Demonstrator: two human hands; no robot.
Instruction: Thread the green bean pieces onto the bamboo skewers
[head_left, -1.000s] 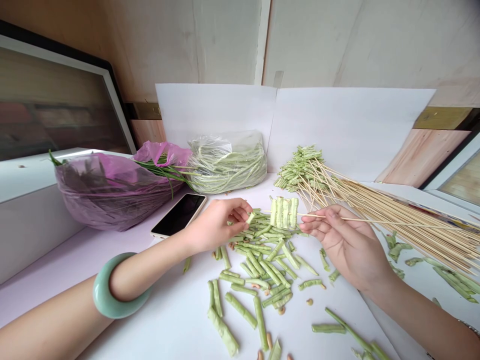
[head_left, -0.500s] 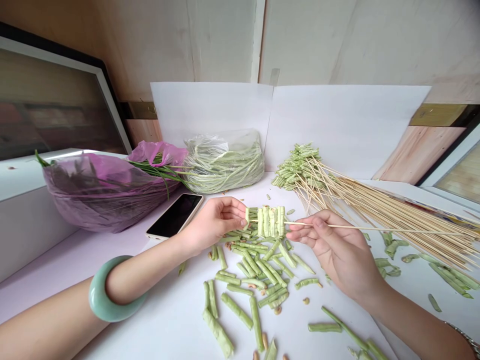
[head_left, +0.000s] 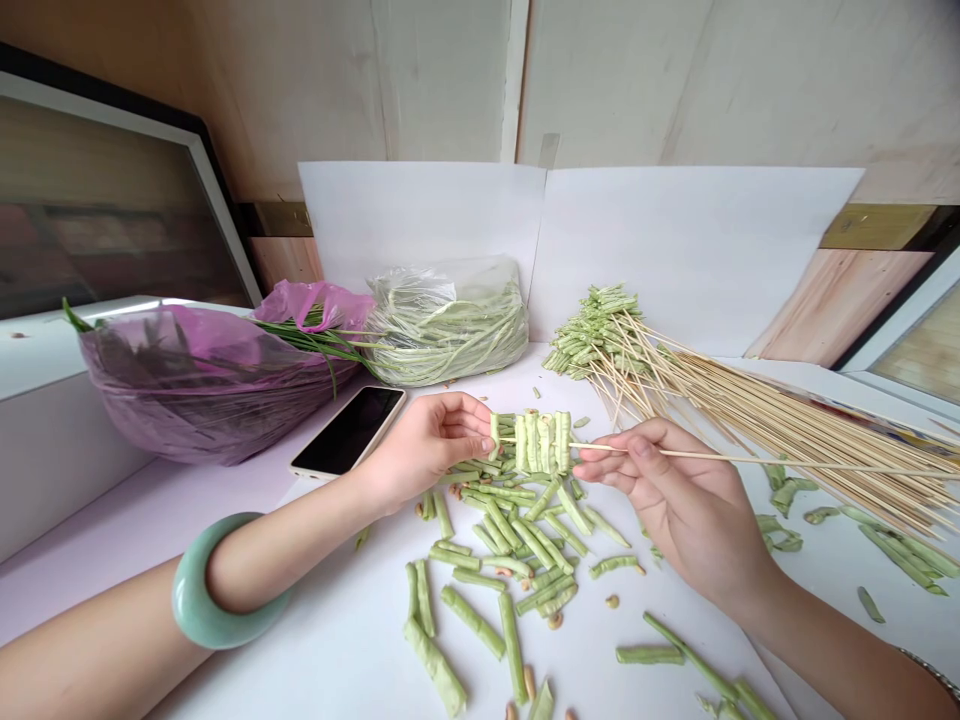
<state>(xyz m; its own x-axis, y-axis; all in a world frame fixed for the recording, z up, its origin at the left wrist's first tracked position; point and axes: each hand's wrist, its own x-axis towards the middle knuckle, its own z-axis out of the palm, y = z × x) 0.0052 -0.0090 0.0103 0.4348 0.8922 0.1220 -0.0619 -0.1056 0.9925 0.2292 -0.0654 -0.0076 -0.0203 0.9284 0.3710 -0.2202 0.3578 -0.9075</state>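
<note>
Left hand (head_left: 442, 440): grip narrow, thumb and fingertips pinching a short pale-green cut bean piece (head_left: 495, 437) at the tip end of a thin, pale wooden skewer (head_left: 727, 457). Can't tell how far the tip goes into that piece. Right hand (head_left: 675, 500): grip narrow too, thumb and fingers holding the skewer along its shaft; rest of it runs out right, roughly level. Between the hands, a pale-green row of cut bean pieces (head_left: 543, 443) sits threaded crosswise on the skewer, side by side, with a short gap before the pinched piece. All held above the white desk (head_left: 315, 640).

Below the hands: scattered loose green bean cuts (head_left: 510, 525), with small tan curved seeds (head_left: 613, 601) among and near them. Behind the right hand, a heap of green bean skewers (head_left: 596, 340), beside a spread of long pale wooden sticks (head_left: 810, 420). Behind the left hand, a black-screened phone with pale edges (head_left: 349, 430). Farther back, a clear plastic bag of long green beans (head_left: 450, 325); left of it, a purple translucent plastic bag (head_left: 210, 390) with green stalks poking out. Left wrist wears a pale-green round bangle (head_left: 225, 580).
</note>
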